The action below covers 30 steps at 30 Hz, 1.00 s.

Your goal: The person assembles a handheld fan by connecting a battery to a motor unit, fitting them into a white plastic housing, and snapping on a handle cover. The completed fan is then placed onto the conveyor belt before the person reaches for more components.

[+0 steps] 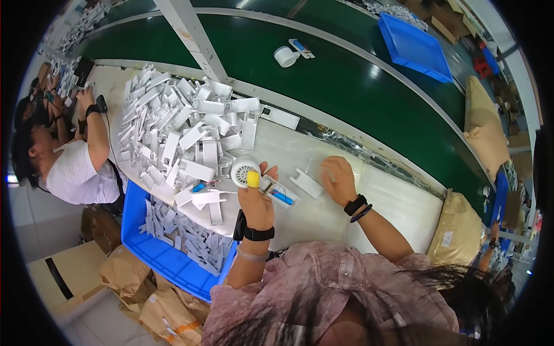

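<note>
My left hand point(257, 202), with a yellow cover on the thumb, is closed on a white handheld fan point(245, 171). The fan's round grille faces up on the left of the hand. Its opened handle shows a blue battery point(282, 197) and thin wires on the right. My right hand point(339, 180) is above the table, its fingers loosely bent and slightly apart, with nothing visible in them. Between the hands a white plastic handle cover point(306, 183) lies on the table, apart from both. The right palm is hidden.
A large heap of white plastic housings point(179, 127) lies at my left. Below it is a blue crate point(167, 259) of grey-white parts. Another fan point(285, 56) lies on the green conveyor point(346, 75) beyond a metal post point(193, 37). A co-worker point(81, 164) works at far left.
</note>
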Motion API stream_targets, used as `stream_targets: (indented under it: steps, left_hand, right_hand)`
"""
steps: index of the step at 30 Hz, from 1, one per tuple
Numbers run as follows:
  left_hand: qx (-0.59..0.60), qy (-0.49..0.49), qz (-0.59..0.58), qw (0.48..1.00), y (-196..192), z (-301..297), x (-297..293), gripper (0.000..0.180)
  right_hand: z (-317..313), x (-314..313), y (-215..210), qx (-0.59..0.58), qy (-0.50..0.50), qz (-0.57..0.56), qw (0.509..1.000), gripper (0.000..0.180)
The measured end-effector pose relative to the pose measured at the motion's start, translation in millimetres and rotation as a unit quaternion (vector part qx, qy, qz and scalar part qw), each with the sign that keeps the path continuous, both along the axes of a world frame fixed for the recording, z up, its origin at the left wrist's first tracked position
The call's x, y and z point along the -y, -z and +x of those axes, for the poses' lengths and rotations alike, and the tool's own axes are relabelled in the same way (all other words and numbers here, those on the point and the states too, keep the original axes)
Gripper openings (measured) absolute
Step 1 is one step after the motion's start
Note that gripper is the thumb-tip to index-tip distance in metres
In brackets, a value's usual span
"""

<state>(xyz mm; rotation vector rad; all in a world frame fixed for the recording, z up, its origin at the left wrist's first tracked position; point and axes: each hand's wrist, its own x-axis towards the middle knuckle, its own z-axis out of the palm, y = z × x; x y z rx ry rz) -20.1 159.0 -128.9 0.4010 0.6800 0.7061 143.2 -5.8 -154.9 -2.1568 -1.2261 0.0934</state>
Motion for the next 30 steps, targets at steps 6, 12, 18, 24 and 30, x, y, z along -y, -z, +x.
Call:
stream_targets:
  steps: [6, 12, 18, 24, 30]
  left_hand:
    - [-0.026, -0.005, 0.029, 0.999, -4.8, -7.8, 8.6, 0.038]
    - [-0.043, 0.003, 0.044, 0.998, -2.8, -13.4, 17.5, 0.038]
    - [-0.029, 0.015, 0.047, 0.998, -12.4, -9.2, 26.7, 0.036]
    - [-0.015, 0.015, 0.047, 0.999, -15.0, -7.2, 31.4, 0.034]
    - [0.002, 0.026, 0.059, 0.998, -11.7, -1.9, 39.2, 0.033]
  right_hand:
    - [-35.8, -8.6, -6.9, 0.108, -0.071, -0.157, 0.979, 0.046]
    - [-52.6, -2.3, -5.2, 0.129, -0.069, -0.158, 0.977, 0.048]
    - [-48.7, -2.6, 11.3, 0.128, -0.083, -0.136, 0.979, 0.04]
    - [-39.7, 1.0, -3.1, 0.019, -0.027, -0.093, 0.995, 0.035]
    - [-69.9, 23.1, -80.4, -0.248, -0.038, 0.092, 0.964, 0.037]
